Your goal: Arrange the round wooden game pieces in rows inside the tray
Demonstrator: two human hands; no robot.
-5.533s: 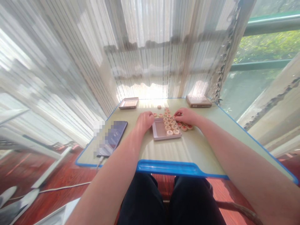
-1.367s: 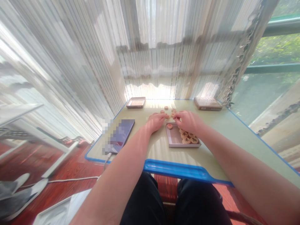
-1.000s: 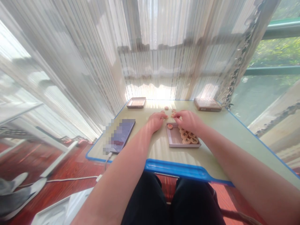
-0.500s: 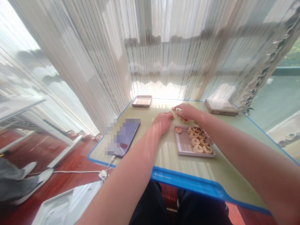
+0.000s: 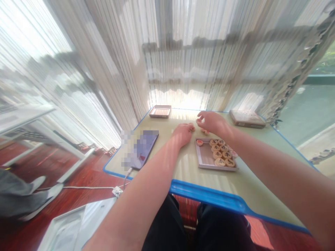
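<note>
My left hand [image 5: 182, 134] rests at the middle of the table, its fingers closed around wooden Chinese chess pieces [image 5: 193, 128] that show at the fingertips. Further right, my right hand [image 5: 211, 121] pinches one round piece [image 5: 198, 121] between thumb and fingers, just above the tabletop. A few loose pieces [image 5: 205, 132] lie under this hand, partly hidden by it. Nearer to me is a shallow open box [image 5: 202, 166]. Black-lettered pieces [image 5: 220, 162] fill its right side in two columns, and a single red-lettered piece [image 5: 199, 142] sits in its upper left corner.
A dark tablet [image 5: 146, 148] with a white cable lies on the left of the blue-edged table [image 5: 167, 167]. At the back stand an empty shallow lid [image 5: 160, 111] and a flat closed box [image 5: 247, 119]. A person's legs [image 5: 23, 195] show at far left.
My right hand has lifted slightly, with a piece now visible between its fingers. The left hand stays at nearly the same spot. The whole view has shifted a little.
</note>
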